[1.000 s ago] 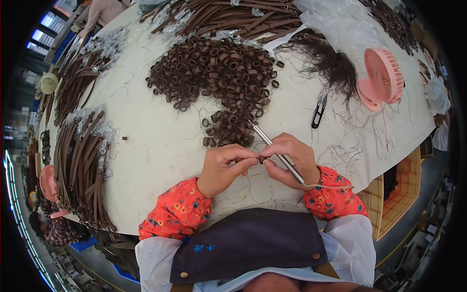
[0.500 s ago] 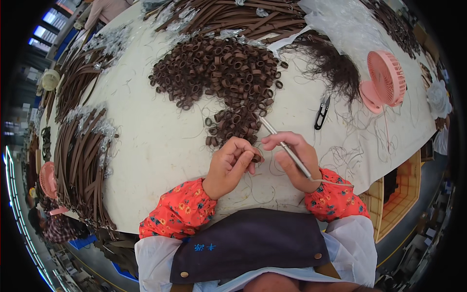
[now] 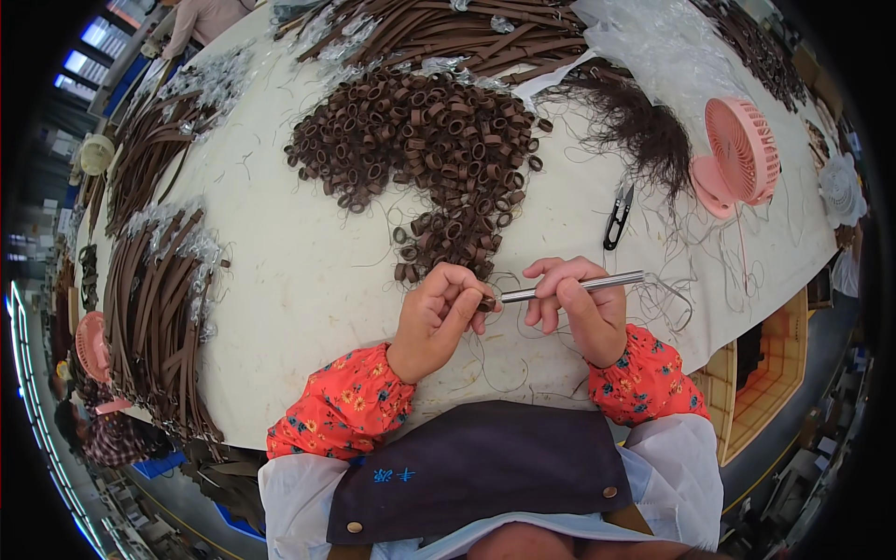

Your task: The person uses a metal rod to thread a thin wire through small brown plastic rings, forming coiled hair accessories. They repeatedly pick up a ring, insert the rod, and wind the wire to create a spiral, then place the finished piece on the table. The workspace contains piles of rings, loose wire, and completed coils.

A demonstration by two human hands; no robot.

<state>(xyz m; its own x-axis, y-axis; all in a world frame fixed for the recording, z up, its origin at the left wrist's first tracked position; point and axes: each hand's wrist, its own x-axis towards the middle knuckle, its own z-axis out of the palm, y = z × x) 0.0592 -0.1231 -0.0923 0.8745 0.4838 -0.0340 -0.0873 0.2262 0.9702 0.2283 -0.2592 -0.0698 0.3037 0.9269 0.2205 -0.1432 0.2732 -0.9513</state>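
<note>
My left hand (image 3: 439,315) pinches a small brown leather loop (image 3: 487,303) at its fingertips. A thin metal rod tool (image 3: 583,285) lies nearly level in my right hand (image 3: 577,308), its tip pointing left into the loop. Both hands hover over the white table (image 3: 289,280) near its front edge. A big heap of brown leather loops (image 3: 429,149) spreads just beyond my hands. Both sleeves are red with a flower print.
Bundles of brown leather strips (image 3: 154,308) lie along the left and far edges. A tuft of dark threads (image 3: 644,131), a black thread snipper (image 3: 618,217) and a pink desk fan (image 3: 737,159) sit at the right. Loose threads litter the table. Another person (image 3: 210,19) stands far left.
The rod tool has swung from steeply slanted to almost level, with its tip now at the loop. My left hand has closed in on the loop and both hands shifted slightly.
</note>
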